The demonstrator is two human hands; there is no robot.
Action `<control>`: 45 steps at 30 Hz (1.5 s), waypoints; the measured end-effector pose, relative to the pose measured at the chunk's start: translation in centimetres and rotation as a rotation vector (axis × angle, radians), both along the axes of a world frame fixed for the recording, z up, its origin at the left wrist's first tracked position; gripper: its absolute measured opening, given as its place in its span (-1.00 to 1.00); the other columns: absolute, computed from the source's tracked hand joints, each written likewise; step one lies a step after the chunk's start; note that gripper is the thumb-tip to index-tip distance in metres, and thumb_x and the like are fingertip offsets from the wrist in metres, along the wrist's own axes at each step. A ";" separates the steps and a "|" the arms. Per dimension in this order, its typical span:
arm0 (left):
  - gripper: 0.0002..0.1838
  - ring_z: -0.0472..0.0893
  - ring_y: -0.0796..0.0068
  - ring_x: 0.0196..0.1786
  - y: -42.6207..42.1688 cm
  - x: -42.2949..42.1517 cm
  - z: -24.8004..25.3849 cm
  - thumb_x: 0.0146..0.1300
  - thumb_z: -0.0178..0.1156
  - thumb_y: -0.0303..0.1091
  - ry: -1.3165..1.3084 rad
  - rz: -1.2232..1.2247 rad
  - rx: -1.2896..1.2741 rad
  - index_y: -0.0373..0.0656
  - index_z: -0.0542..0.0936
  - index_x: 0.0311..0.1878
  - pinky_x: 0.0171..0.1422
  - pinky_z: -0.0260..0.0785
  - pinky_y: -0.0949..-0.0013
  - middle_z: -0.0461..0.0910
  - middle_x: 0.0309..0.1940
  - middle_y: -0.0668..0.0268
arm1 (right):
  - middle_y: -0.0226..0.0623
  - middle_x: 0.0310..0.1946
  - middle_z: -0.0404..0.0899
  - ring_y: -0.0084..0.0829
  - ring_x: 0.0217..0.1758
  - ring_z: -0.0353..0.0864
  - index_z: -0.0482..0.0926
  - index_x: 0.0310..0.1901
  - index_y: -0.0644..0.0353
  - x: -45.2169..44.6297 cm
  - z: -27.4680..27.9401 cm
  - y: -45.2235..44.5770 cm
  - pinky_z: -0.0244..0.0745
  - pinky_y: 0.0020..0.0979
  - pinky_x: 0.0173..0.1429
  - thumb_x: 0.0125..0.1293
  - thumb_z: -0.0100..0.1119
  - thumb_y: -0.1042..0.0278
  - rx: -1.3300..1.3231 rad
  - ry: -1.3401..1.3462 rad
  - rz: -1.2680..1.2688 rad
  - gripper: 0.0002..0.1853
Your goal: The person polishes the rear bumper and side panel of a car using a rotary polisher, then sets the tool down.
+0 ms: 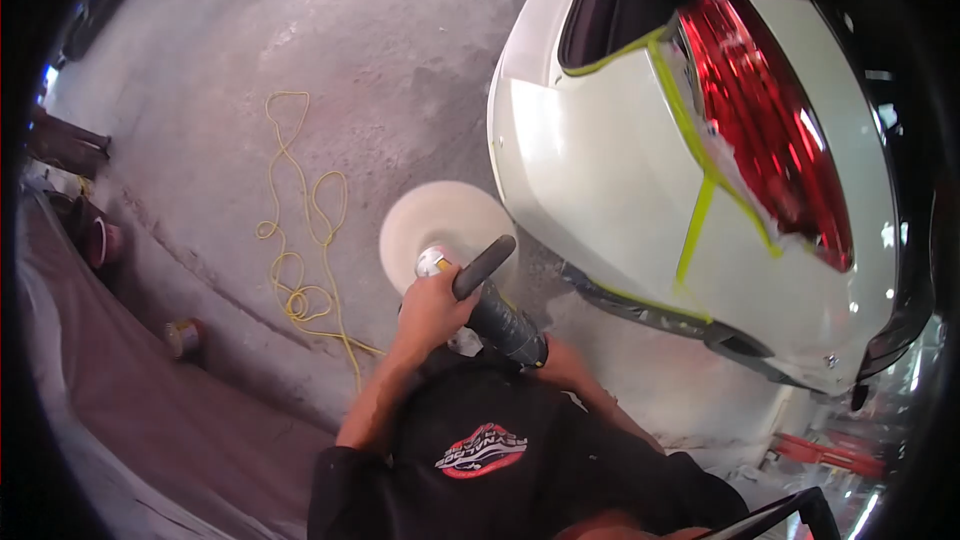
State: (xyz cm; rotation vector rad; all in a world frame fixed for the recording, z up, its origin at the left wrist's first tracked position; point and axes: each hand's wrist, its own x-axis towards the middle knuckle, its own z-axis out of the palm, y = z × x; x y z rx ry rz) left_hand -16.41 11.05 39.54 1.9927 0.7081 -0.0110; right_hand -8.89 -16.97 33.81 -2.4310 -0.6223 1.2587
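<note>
I hold a black rotary polisher (505, 328) in front of my body with both hands. My left hand (437, 308) is closed around its front, just behind the silver head (432, 261) and beside the dark side handle (484, 268). At the rear end of the tool body, my right hand (562, 362) grips it, its fingers mostly hidden. The round, pale polishing pad (440, 215) looks blurred, as if turning. Its right edge lies close to the white car's (590, 150) side in view; whether they touch I cannot tell.
Green masking tape (696, 225) borders the car's red tail light (765, 120) and lower trim. A yellow cord (305, 305) lies looped on the concrete floor (200, 70). At left stand a covered shape (110, 390) and a small can (184, 338).
</note>
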 end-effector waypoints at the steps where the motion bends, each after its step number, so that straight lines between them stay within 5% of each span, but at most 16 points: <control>1: -0.73 0.67 -0.16 -0.24 -0.5 -1.3 0.8 0.21 0.33 -0.16 0.015 -0.017 0.018 -0.18 0.66 -0.21 -0.11 0.51 -0.07 0.67 -0.41 -0.03 | 0.09 -0.04 0.69 0.06 0.08 0.68 0.55 0.16 0.25 -0.6 0.0 0.3 0.55 -0.09 0.15 -0.02 0.51 0.10 0.018 0.015 -0.017 -0.30; 7: -0.68 0.68 0.02 -0.41 -3.2 -8.7 5.4 0.23 0.38 -0.21 -0.044 0.051 0.172 -0.24 0.68 -0.07 -0.25 0.48 0.17 0.62 -0.52 0.01 | 0.07 0.12 0.62 0.07 0.20 0.59 0.53 0.20 0.20 -5.5 -0.5 -0.3 0.48 -0.06 0.24 0.00 0.50 0.04 0.172 -0.024 0.092 -0.28; 13: -0.67 0.53 0.49 -0.47 -1.0 -13.7 6.6 0.25 0.37 -0.24 -0.043 0.274 0.131 -0.31 0.66 -0.06 -0.28 0.42 0.30 0.57 -0.57 0.18 | 0.08 0.06 0.63 0.10 0.18 0.59 0.53 0.19 0.20 -6.9 0.6 4.0 0.49 -0.05 0.21 0.04 0.45 0.10 0.360 -0.054 0.232 -0.33; 18: -0.70 0.50 0.49 -0.46 3.5 -16.4 6.2 0.26 0.36 -0.27 0.006 0.361 0.053 -0.34 0.64 -0.12 -0.28 0.41 0.29 0.57 -0.56 0.18 | 0.14 -0.12 0.64 0.16 0.04 0.62 0.53 0.03 0.25 -7.5 0.9 10.4 0.51 0.03 0.10 0.03 0.34 0.19 0.377 -0.072 0.331 -0.48; 20: -0.70 0.47 0.30 -0.55 6.9 -17.0 5.8 0.24 0.35 -0.24 -0.011 0.402 0.063 -0.31 0.62 -0.15 -0.31 0.40 0.23 0.51 -0.59 0.09 | 0.13 -0.16 0.65 0.17 -0.01 0.63 0.53 0.02 0.23 -7.4 0.4 13.8 0.51 0.04 0.05 0.03 0.34 0.19 0.377 -0.075 0.365 -0.49; 30: -0.71 0.57 0.45 -0.43 25.3 -18.1 6.0 0.27 0.34 -0.29 -0.016 0.316 0.021 -0.35 0.63 -0.13 -0.21 0.46 0.28 0.62 -0.52 0.12 | 0.00 -0.14 0.68 0.08 0.00 0.64 0.56 0.05 0.15 -8.9 2.6 30.6 0.51 -0.02 0.06 0.06 0.37 0.07 0.376 0.021 0.286 -0.47; 34: -0.70 0.52 0.54 -0.43 29.6 -14.5 8.1 0.26 0.38 -0.28 -0.028 0.191 0.144 -0.34 0.63 -0.12 -0.25 0.46 0.29 0.59 -0.55 0.17 | -0.03 -0.12 0.69 0.07 0.01 0.66 0.58 0.04 0.14 -8.4 1.9 34.5 0.52 -0.02 0.07 0.06 0.40 0.02 0.426 -0.075 0.131 -0.46; 41: -0.63 0.66 0.01 -0.46 34.3 -4.7 8.8 0.23 0.40 -0.16 0.011 -0.051 0.232 -0.33 0.64 -0.17 -0.27 0.47 0.17 0.64 -0.53 0.02 | -0.03 -0.12 0.69 0.07 0.03 0.67 0.55 0.09 0.11 -3.3 -0.4 38.8 0.53 -0.02 0.09 0.05 0.45 -0.14 0.385 -0.051 0.034 -0.34; 45: -0.64 0.68 0.21 -0.44 38.0 2.6 7.6 0.23 0.40 -0.20 0.031 -0.075 0.239 -0.34 0.64 -0.14 -0.24 0.48 0.23 0.67 -0.51 0.08 | -0.03 -0.17 0.69 0.07 0.00 0.67 0.56 0.08 0.11 3.3 -3.1 42.8 0.54 -0.01 0.06 0.03 0.46 -0.18 0.473 -0.076 -0.006 -0.33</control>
